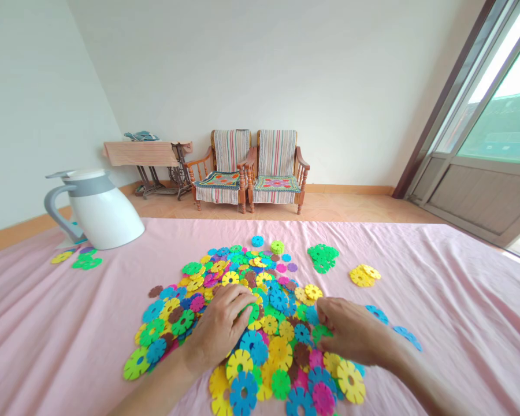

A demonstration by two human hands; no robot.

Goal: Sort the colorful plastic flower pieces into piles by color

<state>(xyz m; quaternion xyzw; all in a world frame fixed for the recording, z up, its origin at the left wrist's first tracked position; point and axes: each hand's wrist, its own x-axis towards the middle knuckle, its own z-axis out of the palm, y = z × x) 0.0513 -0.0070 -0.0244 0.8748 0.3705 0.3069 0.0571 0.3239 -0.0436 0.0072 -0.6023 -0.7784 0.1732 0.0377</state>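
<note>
A wide heap of notched plastic snowflake discs (279, 349) in several colours lies on the pink cloth. My left hand (225, 318) rests over the heap's middle, fingers bent and close together, beside a green disc (254, 314). Its fingertips are hidden, so what they hold, if anything, does not show. At the heap's right side my right hand (351, 330) is curled, with thumb and forefinger near a blue disc (312, 315) and another green disc (321, 333). Whether it grips one of them I cannot tell.
Apart from the heap lie a green group (323, 257), a yellow group (364, 275) and two blue discs (407, 338) near my right forearm. A white and grey jug (106, 211) stands at the left, with a few discs (86, 261) beside it. Two armchairs (277, 167) stand beyond.
</note>
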